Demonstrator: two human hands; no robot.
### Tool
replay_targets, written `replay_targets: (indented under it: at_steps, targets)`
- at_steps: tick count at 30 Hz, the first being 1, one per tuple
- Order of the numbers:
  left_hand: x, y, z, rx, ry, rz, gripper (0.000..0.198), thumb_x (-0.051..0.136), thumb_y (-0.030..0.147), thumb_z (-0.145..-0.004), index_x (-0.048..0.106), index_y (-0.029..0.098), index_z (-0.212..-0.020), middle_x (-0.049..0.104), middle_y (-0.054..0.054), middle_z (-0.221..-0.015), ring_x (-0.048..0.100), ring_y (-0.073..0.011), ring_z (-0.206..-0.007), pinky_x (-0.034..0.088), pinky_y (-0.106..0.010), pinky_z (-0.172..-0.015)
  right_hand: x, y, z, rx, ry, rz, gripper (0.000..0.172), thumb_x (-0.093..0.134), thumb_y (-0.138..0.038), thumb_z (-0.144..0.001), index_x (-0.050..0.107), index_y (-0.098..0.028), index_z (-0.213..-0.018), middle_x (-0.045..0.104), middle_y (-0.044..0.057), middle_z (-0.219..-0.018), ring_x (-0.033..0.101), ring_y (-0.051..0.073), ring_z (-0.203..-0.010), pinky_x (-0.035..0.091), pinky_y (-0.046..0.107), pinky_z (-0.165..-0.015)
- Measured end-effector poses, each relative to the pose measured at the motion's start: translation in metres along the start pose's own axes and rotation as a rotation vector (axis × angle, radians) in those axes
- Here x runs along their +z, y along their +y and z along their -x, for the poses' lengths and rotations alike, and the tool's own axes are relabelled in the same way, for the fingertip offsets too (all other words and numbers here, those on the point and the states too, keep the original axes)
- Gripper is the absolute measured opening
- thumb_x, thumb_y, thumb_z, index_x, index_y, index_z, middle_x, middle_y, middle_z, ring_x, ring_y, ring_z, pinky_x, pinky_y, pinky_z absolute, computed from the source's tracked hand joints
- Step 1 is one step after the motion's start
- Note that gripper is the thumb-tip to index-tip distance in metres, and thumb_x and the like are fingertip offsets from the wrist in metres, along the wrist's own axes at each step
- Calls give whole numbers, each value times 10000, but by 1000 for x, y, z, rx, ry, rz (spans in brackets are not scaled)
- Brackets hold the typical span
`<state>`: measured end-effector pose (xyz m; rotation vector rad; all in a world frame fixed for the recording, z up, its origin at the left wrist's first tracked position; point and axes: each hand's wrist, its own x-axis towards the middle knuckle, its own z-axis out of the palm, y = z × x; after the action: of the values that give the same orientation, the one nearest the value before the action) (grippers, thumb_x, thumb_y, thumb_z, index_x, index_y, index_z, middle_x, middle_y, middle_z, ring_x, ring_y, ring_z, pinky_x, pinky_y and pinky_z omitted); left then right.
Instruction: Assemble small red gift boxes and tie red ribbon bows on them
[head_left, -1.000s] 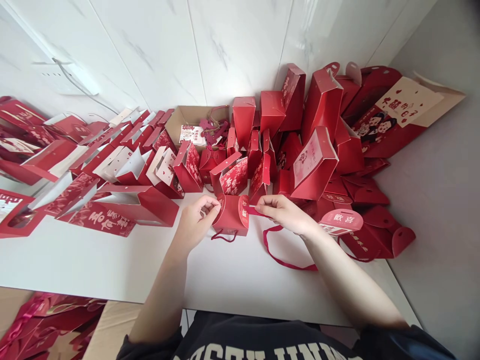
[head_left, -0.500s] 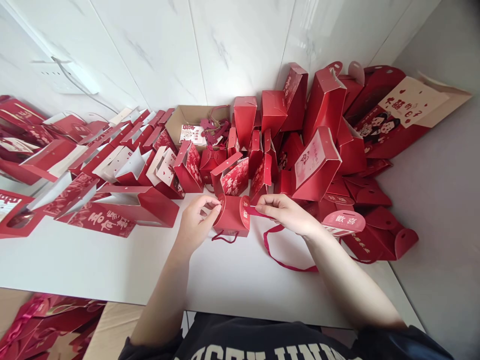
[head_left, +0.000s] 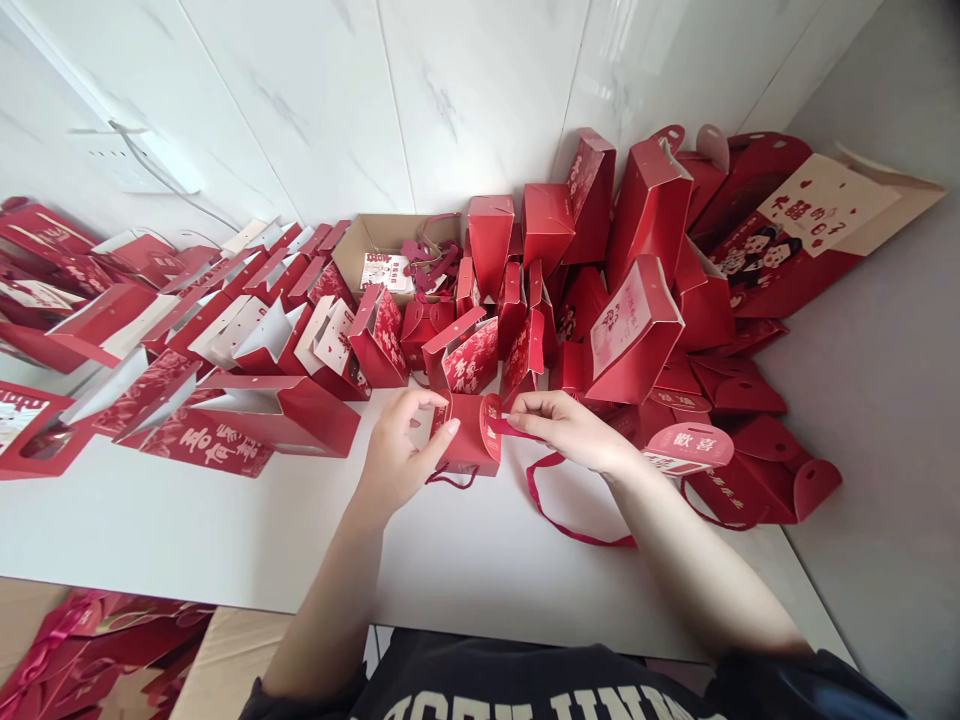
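Observation:
A small red gift box with rounded end flaps and a dark red cord handle sits on the table in front of me. My left hand is around its left side, thumb on the top and fingers at the back corner, with a gap between thumb and forefinger. At the right flap, my right hand pinches a red ribbon between thumb and fingers. From that hand the ribbon runs down in a loose loop on the table. The ribbon's path inside the box is hidden.
Rows of open red and white paper gift bags stand to the left. A cardboard box with cards and dark red pieces is behind. Red boxes are piled on the right against the wall. Below the table edge lies a carton of red packaging.
My left thumb has moved away from the forefinger and onto the box top. My right hand keeps its pinch on the ribbon, almost unmoved. The view has shifted slightly.

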<state>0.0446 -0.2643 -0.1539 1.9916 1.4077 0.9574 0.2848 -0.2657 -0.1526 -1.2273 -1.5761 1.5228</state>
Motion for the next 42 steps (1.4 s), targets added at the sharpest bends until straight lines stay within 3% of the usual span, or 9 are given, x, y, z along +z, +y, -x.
replay_targets:
  at_steps: [3, 6, 13, 23, 30, 42]
  targets:
    - [2, 5, 2, 138, -58, -40, 221, 628, 276, -902, 618, 269, -1123, 582, -25, -1281, 545, -209, -1229, 426, -375, -1070, 0, -1, 1, -5, 3, 2, 321, 583, -420, -891, 506, -184, -687, 356, -58, -652, 289, 101, -600, 223, 281, -576]
    - [7, 4, 1, 143, -131, -29, 317, 623, 292, -910, 578, 289, -1223, 511, -34, -1407, 480, -227, -1334, 388, -401, -1137, 0, -2, 2, 5, -9, -3, 314, 581, -412, -888, 506, -184, -686, 351, -60, -650, 282, 100, -597, 222, 281, -575]
    - [18, -8, 0, 120, -154, 38, 417, 655, 314, -890, 534, 289, -1288, 498, -70, -1425, 454, -267, -1370, 393, -468, -1146, -2, -2, 6, 22, -4, -19, 329, 594, -432, -870, 491, -192, -671, 342, -66, -639, 267, 98, -581, 216, 281, -568]
    - [24, -5, 2, 121, -149, 60, 364, 649, 327, -896, 571, 288, -1250, 502, -67, -1412, 442, -259, -1377, 373, -466, -1160, -2, 3, -1, 4, 3, 1, 279, 583, -404, -877, 538, -178, -719, 390, -54, -666, 309, 98, -602, 244, 272, -575]
    - [31, -2, 2, 110, -108, 4, 261, 680, 395, -874, 614, 254, -1083, 485, -85, -1417, 426, -287, -1389, 378, -488, -1145, -5, -2, 6, 35, 22, 6, 300, 563, -403, -864, 469, -197, -667, 318, -62, -618, 264, 93, -553, 206, 268, -528]
    - [33, -4, 4, 102, -121, 24, 276, 667, 380, -888, 611, 268, -1133, 466, -67, -1444, 403, -264, -1407, 362, -475, -1168, -2, -6, 8, 16, 28, -13, 265, 561, -365, -855, 487, -197, -663, 332, -67, -613, 253, 93, -551, 215, 276, -544]
